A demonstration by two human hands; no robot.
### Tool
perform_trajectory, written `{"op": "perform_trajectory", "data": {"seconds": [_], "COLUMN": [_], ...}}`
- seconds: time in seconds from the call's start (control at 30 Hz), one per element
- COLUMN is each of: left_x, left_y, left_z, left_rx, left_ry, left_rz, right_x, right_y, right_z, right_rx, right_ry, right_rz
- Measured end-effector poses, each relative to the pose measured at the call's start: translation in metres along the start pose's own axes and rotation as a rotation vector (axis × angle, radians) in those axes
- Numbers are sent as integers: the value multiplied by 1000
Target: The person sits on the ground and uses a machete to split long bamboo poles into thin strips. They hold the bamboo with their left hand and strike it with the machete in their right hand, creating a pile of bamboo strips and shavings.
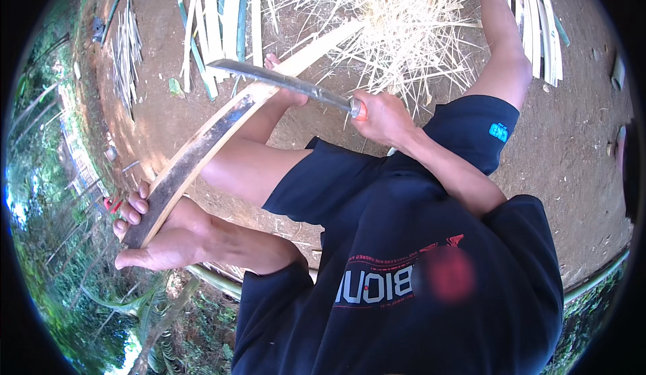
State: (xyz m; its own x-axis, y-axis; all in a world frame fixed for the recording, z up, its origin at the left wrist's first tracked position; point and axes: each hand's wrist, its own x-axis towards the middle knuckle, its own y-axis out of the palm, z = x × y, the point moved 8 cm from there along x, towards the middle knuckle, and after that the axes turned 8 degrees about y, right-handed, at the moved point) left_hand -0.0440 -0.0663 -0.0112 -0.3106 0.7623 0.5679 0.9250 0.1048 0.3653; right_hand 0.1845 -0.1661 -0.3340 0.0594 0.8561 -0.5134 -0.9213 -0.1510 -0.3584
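Observation:
A long split-bamboo slat (pixel 195 147), pale with a dark streaked face, runs slantwise from lower left up toward the middle. Its near end lies in my left hand (pixel 176 235), with the fingers curled round the edge and the thumb below. My right hand (pixel 386 120) is closed round the orange-tipped handle of a machete (pixel 276 79). The blade points left and crosses over the slat near its paler far part, seemingly touching it. Beneath that crossing is my left foot, partly hidden.
A heap of pale shavings (pixel 410 35) covers the ground beyond my knees. Bamboo strips lie at the far left (pixel 232 15) and far right (pixel 538 28). A bundle of thin sticks (pixel 126 55) rests farther left. Green plants (pixel 47 240) border the left side.

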Motion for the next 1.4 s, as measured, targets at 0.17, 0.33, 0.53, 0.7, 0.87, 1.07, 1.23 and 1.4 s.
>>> {"op": "perform_trajectory", "data": {"seconds": [0.17, 0.33, 0.53, 0.7, 0.87, 1.07, 1.23, 1.4], "left_x": [9, 18, 17, 21, 23, 26, 23, 30], "left_y": [-1, -18, -5, -8, -3, -17, -17, -29], "left_z": [10, 17, 16, 18, 19, 24, 27, 29], "left_rx": [-37, 5, -10, 33, 37, 28, 73, 76], "left_ry": [-53, -89, -77, -68, -71, -73, -75, -85], "left_rz": [22, -87, 61, 12, 9, -28, -27, -32], "right_x": [18, 35, 21, 34, 39, 47, 76, 76], "right_y": [-3, -4, 3, -5, 2, 1, 1, 10], "right_z": [-39, -51, -47, -74, -90, -103, -164, -179], "right_rx": [-5, -68, -5, 12, -43, -80, -85, -99], "right_ry": [72, 55, 88, 178, 166, 200, 370, 419], "right_rz": [-80, -53, -25, -51, -78, -99, -153, -140]}}
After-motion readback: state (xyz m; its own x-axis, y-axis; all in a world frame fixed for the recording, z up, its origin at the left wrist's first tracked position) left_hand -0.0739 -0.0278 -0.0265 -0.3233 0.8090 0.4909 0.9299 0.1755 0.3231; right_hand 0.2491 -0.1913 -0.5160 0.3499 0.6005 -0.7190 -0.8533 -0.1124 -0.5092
